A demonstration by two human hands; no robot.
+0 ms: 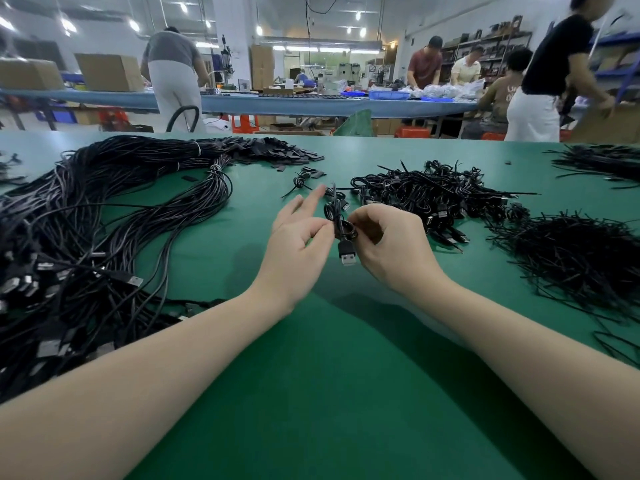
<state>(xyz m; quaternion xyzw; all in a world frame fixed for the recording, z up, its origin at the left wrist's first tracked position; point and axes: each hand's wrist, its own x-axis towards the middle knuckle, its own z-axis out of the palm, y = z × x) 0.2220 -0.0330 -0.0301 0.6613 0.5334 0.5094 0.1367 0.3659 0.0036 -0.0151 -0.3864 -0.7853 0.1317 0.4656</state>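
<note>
The left hand (298, 244) & right hand (391, 244) are working on one coiled USB cable (337, 220), holding it up over the green worktop (346, 393) btw. the two palms. The left hand is pinching the coil's left side w/ thumb & a curled finger, while two other fingers are sticking out straight, pointing fwd. The right hand is curling round the coil's right side, fingertips tucked against the loops, so both are clamped on the same cable. The USB plug (348, 256) is hanging out of the coil just below the fingertips, metal end pointing back toward the person. A thin black end is poking up from the coil's top; can't tell if it's a tie or the cable's own end.

Well left of the left hand, a big pile of long loose cables (104, 220) is sprawling over the worktop. Just beyond the right hand, a heap of tied-up cables (433, 192) is lying. Well right of the right hand, a heap of thin black ties (581, 258) is spreading out. Beyond the left hand's straight fingers, a single small tied cable (301, 181) is lying apart, w/ flat black strips (273, 154) scattered further back.
</note>
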